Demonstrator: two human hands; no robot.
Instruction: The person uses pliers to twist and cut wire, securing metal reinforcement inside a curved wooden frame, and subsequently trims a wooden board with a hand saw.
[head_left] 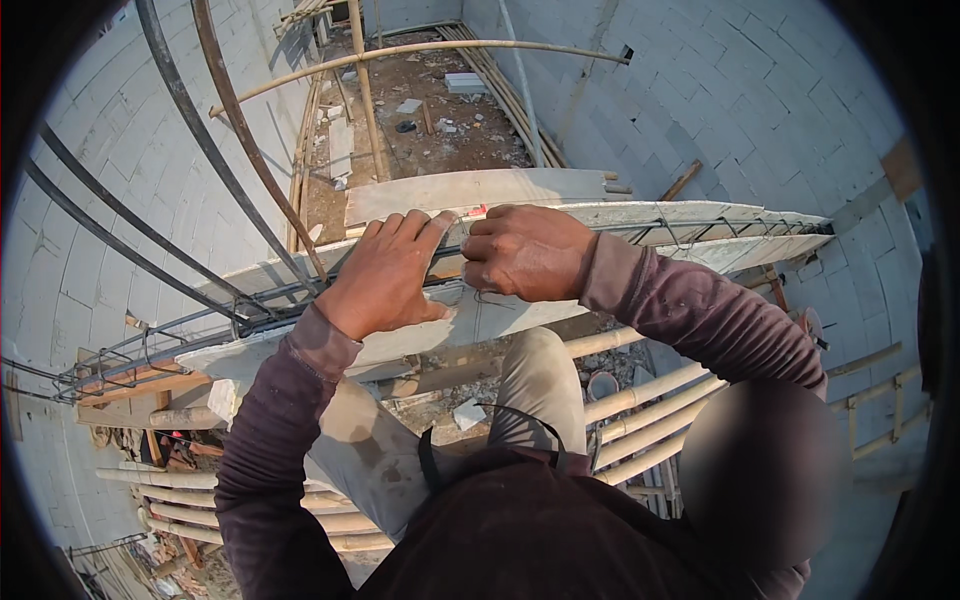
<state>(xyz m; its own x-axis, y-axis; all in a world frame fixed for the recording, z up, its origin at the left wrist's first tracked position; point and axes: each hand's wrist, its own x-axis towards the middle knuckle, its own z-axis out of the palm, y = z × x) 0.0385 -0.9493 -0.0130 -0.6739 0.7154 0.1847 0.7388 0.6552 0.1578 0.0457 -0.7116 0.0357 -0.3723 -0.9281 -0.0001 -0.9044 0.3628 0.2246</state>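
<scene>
A long, narrow formwork of pale boards crosses in front of me, with a rebar cage (690, 231) of dark bars and stirrups between the far board (610, 213) and the near board (520, 315). My left hand (388, 275) straddles this trough, fingers stretched toward the far board and thumb against the near one. Beside it, my right hand (528, 252) is closed in a fist above the cage; whatever it grips is hidden. A small red patch (478, 210) shows by its knuckles. Thin tie wire (487, 303) hangs below the fist over the near board.
Tall dark rebars (185, 110) rise at the left. Bamboo poles (650, 408) form a platform below, under my legs. Grey block walls (760, 110) stand on both sides. Beyond the formwork lies a dirt floor (450, 125) with rubble, and a bamboo pole (430, 46) spans above it.
</scene>
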